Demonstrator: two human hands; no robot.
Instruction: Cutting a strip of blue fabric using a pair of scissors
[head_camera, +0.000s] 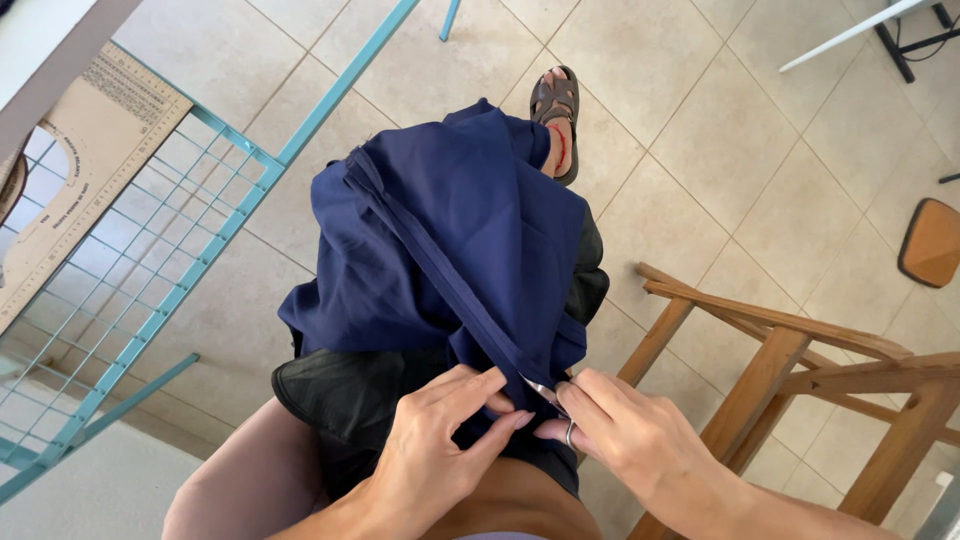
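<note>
Navy fabric (450, 230) lies bunched over the person's lap, draped across a black garment (350, 395) beneath it. A folded seam strip (440, 275) runs diagonally from 11 o'clock on the cloth down to 5 o'clock, ending between the two hands.

Small metal snips (545, 393), thin and pointed, sit at the lower end of the strip. Exact tool type hard to tell; only the blade tip and a bit of loop at the fingers show.

Left hand (440, 440): fingers pressed flat together on the cloth at 7 o'clock from the blade tip, thumb and forefinger pinching the seam edge taut.

Right hand (625, 430): closed around the snips, finger through the loop, blade tip touching the seam.

Surroundings: sandalled foot (558, 120) at 12 o'clock on the tiled floor (700, 150). Turquoise wire rack (180, 250) at 9 o'clock, with a cardboard pattern ruler (90, 150) on it. Wooden chair frame (800, 370) at 3 o'clock.

Risks, judged from this layout:
- Blade tip is just beside the left fingertips; a slip along the taut seam could nick a finger.
- Tip could catch the main cloth instead of thread, since the layers are bunched and unsupported on the lap.
- Loose folds at 12 o'clock could slide toward the floor and pull the seam from the pinch.
</note>
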